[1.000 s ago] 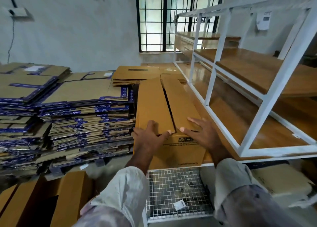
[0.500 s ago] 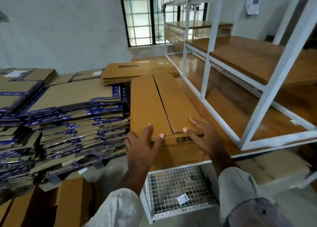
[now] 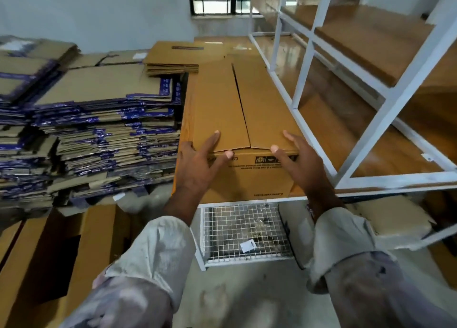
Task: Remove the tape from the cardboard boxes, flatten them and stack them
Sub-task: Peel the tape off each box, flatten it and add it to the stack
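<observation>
A long brown cardboard box (image 3: 247,176) stands in front of me on the wooden platform, its two top flaps (image 3: 220,105) lying closed with a slit between them. My left hand (image 3: 200,162) rests on the near left corner, fingers straight on the left flap and thumb at the front edge. My right hand (image 3: 296,159) lies on the near right corner in the same way, fingers spread and thumb on the front face. Stacks of flattened boxes with blue tape (image 3: 99,119) rise to the left.
A white metal shelf frame (image 3: 385,97) with wooden boards stands close on the right. A small pile of flat cardboard (image 3: 178,58) lies behind the box. A wire mesh basket (image 3: 247,233) sits below the platform edge. More brown cartons (image 3: 49,253) stand at the lower left.
The view has tilted down and come closer to the box. Both hands have stayed on the near top edge, the left fingers reaching a little further onto the flap.
</observation>
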Available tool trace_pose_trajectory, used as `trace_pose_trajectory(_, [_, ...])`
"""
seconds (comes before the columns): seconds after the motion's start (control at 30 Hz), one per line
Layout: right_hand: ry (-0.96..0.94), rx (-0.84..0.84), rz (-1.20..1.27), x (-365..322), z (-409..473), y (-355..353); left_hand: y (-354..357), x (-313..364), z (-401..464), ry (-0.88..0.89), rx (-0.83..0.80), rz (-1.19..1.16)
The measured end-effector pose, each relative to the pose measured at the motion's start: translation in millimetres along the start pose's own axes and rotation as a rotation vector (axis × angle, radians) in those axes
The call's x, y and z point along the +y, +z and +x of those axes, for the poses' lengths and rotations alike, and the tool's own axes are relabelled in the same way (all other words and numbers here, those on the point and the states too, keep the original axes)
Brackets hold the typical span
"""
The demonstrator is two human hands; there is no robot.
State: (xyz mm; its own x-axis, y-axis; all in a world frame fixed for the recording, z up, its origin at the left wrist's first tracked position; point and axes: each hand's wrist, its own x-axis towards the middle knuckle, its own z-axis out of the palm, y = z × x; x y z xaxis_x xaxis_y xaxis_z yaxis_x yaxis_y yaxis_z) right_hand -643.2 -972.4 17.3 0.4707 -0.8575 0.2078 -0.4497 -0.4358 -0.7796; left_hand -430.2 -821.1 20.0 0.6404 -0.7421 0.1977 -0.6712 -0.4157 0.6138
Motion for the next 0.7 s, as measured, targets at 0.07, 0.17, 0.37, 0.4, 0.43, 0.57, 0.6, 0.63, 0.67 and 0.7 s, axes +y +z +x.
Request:
trace_pose_trajectory(0.07, [0.012, -0.002, -0.021, 7.1, 6.1, -4.4, 2.2, 1.4, 3.8, -0.004, -0.002, -0.002])
trace_pose_trajectory(0.17, [0.032, -0.015, -0.012, 12.9, 13.3, -5.2, 4.3, 5.3, 7.9, -0.009, -0.012, 0.031])
trace_pose_trajectory(0.37, [-0.011, -0.07, 0.086, 13.3, 4.9, -13.1, 16.5, 8.7, -3.4, -0.066, 0.086, -0.091])
trace_pose_trajectory(0.4, [0.002, -0.078, 0.13, 15.9, 6.2, -15.1, 21.2, 10.7, -6.0, -0.085, 0.124, -0.098])
trace_pose_trajectory(0.43, [0.016, -0.082, 0.168, 18.4, 7.1, -16.7, 26.3, 13.7, -9.3, -0.1, 0.167, -0.109])
trace_pose_trajectory(0.57, [-0.002, -0.071, 0.177, 17.2, 3.7, -20.8, 41.3, 21.2, -16.3, -0.107, 0.256, -0.193])
trace_pose_trajectory(0.6, [-0.019, -0.078, 0.163, 14.0, 1.4, -21.5, 40.7, 21.4, -14.7, -0.128, 0.251, -0.213])
trace_pose_trajectory(0.63, [-0.038, -0.087, 0.14, 9.7, -1.1, -22.4, 38.1, 22.8, -14.4, -0.15, 0.246, -0.237])
trace_pose_trajectory(0.67, [-0.059, -0.093, 0.111, 5.0, -3.8, -22.6, 35.8, 23.1, -14.9, -0.161, 0.25, -0.26])
trace_pose_trajectory(0.7, [-0.084, -0.092, 0.083, -0.7, -6.2, -22.4, 33.0, 23.0, -15.7, -0.164, 0.263, -0.273])
